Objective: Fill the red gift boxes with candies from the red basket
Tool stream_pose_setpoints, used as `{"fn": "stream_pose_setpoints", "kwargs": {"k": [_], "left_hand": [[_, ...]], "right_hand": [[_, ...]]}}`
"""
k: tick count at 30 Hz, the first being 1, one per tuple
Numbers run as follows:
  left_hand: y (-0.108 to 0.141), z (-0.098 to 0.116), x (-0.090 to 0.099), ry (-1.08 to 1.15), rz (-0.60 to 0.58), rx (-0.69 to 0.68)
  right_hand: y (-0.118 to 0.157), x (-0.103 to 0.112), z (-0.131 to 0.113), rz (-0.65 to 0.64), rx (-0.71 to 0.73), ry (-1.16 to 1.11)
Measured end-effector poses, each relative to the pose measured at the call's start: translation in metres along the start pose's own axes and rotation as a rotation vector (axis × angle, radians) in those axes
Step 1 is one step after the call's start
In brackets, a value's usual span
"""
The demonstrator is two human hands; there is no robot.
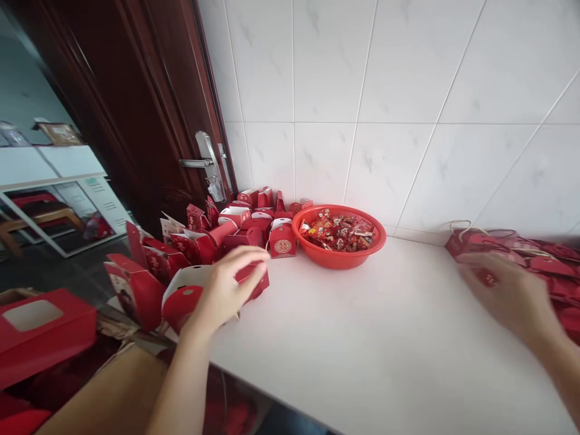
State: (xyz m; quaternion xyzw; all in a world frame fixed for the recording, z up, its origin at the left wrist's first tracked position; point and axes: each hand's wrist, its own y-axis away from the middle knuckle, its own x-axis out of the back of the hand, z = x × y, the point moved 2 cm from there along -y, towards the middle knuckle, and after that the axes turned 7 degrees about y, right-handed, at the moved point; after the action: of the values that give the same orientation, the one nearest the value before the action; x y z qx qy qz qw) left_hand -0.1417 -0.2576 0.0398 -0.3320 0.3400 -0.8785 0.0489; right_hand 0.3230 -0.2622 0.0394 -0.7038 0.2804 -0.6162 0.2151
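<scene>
Above the left part of the white table [362,338] is my left hand [229,284], its thumb and fingers curved with a gap between the tips and nothing between them. It is nearest to several red gift boxes [238,241] that stand close together. My right hand [507,290], blurred, is at the right beside a pile of red bags [553,266] with cord handles; its fingertips are smeared, and I cannot tell whether it touches them. A red plastic basket [339,260] against the wall holds wrapped candies [339,232].
A cardboard box [122,386] at the lower left stands by the table edge, with a large red box [49,332] beside it. Behind are a dark wooden door [149,90] with a metal handle [199,163] and a white tiled wall [330,66].
</scene>
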Motion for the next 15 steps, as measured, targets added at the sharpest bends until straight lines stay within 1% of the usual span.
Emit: {"fn": "stream_pose_setpoints", "kwargs": {"k": [1, 2, 3, 5, 7, 9, 10, 11, 13, 15], "left_hand": [[-0.005, -0.008, 0.007, -0.095, 0.048, 0.057], [-0.01, -0.015, 0.011, -0.188, 0.064, 0.119], [-0.015, -0.022, 0.013, -0.273, 0.054, 0.183], [-0.024, -0.031, 0.009, -0.409, -0.042, 0.31], [-0.032, -0.036, 0.003, -0.511, -0.191, 0.41], [-0.036, -0.038, -0.002, -0.583, -0.324, 0.493], [-0.037, -0.038, -0.003, -0.603, -0.363, 0.526], [-0.037, -0.039, -0.003, -0.607, -0.381, 0.552], [-0.038, -0.04, -0.002, -0.576, -0.382, 0.58], [-0.039, -0.039, -0.004, -0.495, -0.353, 0.564]], "right_hand": [[0.001, -0.007, -0.024, -0.015, 0.085, -0.093], [0.004, -0.014, -0.046, -0.042, 0.173, -0.175], [0.007, -0.021, -0.066, -0.078, 0.253, -0.246], [0.011, -0.033, -0.1, -0.143, 0.367, -0.347], [0.014, -0.042, -0.126, -0.227, 0.46, -0.438], [0.015, -0.049, -0.145, -0.307, 0.504, -0.509], [0.016, -0.051, -0.152, -0.336, 0.514, -0.542], [0.016, -0.053, -0.158, -0.362, 0.522, -0.57], [0.017, -0.056, -0.168, -0.404, 0.528, -0.62], [0.017, -0.059, -0.174, -0.439, 0.517, -0.665]]}}
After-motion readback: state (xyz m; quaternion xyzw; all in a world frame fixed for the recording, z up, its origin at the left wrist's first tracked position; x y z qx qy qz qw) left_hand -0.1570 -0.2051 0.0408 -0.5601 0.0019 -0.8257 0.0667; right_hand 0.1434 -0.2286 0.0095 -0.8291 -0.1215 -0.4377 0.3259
